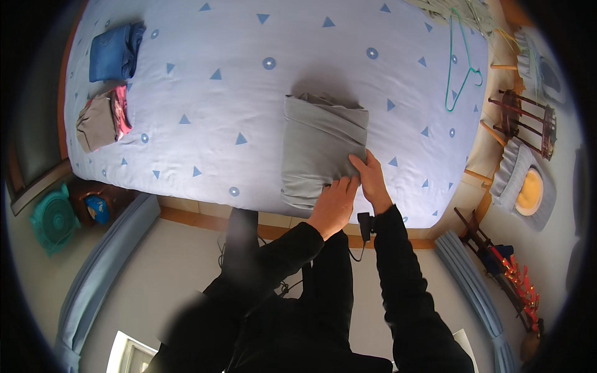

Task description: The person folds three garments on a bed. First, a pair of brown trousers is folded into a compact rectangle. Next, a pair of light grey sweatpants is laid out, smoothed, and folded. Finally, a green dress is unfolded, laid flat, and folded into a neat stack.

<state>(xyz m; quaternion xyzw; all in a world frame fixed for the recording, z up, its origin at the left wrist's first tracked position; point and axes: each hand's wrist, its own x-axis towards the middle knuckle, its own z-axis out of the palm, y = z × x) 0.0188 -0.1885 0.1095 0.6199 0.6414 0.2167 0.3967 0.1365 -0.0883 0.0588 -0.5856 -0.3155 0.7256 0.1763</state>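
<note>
A folded grey garment (322, 135) lies on the bed near its front edge, with several creases across its top. My right hand (374, 184) is at the garment's right edge, thumb over the top and fingers along the side. Close beside it, my left hand (333, 205) reaches over the garment's near right corner, bent fingers touching the cloth. The left fingertips partly cover that corner, and whether they pinch it cannot be seen. A black device with a cable (365, 226) hangs by my right wrist.
The bed (224, 102) carries folded blue jeans (114, 52), folded brown and pink clothing (103, 119), a green hanger (450, 65) and a crumpled greenish garment (459, 11). Cushioned chairs (522, 182) stand to the right. A green fan (56, 219) stands left, near a blue curtain (109, 261).
</note>
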